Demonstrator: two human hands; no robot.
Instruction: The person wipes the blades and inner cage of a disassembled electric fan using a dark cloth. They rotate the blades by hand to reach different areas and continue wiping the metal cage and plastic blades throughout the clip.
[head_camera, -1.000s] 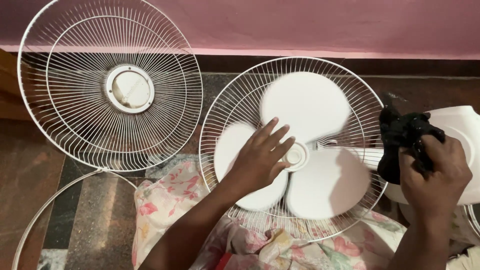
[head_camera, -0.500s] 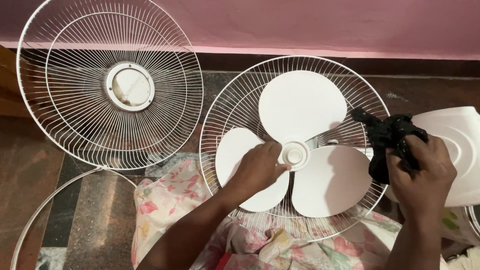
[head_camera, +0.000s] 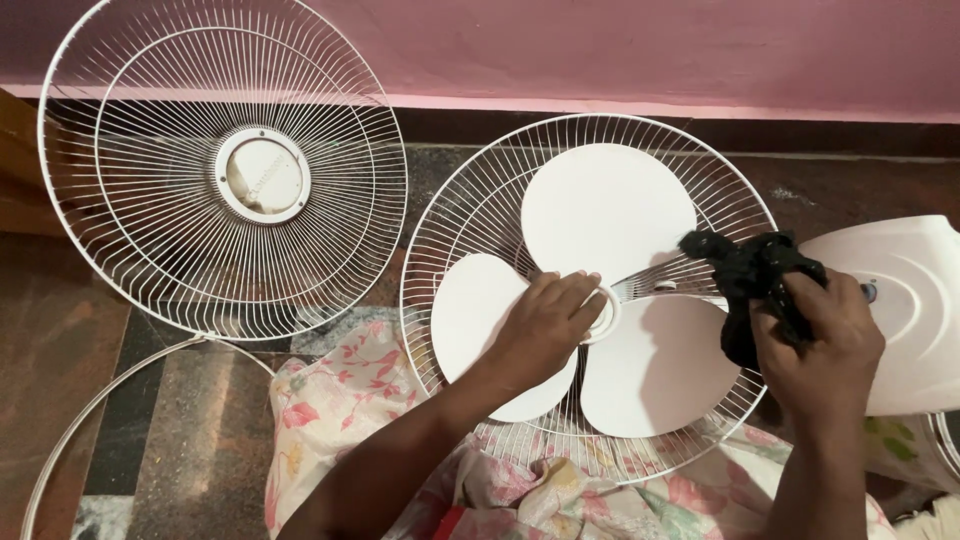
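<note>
The fan blades (head_camera: 608, 215) and both wire guards (head_camera: 222, 170) are white, the cloth (head_camera: 748, 275) black, the wall (head_camera: 600, 45) pink, the fabric (head_camera: 330, 400) floral pink-and-green.

Fan blade (head_camera: 608, 215): white plastic, smooth, matt to faintly satin, three lobes around a white plastic hub ring (head_camera: 603, 312). Rear guard (head_camera: 470, 215) under it: thin white-coated metal wire, slightly glossy. Front guard (head_camera: 330, 130) leaning on the wall: same white-coated wire, with a smooth plastic centre disc (head_camera: 262, 176). Loose rim ring (head_camera: 90, 415): smooth, pale, metal or plastic not clear. Rag (head_camera: 752, 280) in the right hand (head_camera: 820, 345): black cloth, soft, crumpled, matt. Motor housing (head_camera: 910, 300): white plastic, smooth, mild sheen. Floral fabric (head_camera: 320, 400) below: thin printed cloth, wrinkled, matt. Floor (head_camera: 130, 440): speckled stone, dull, dusty. Wall (head_camera: 600, 45): pink paint, matt.
</note>
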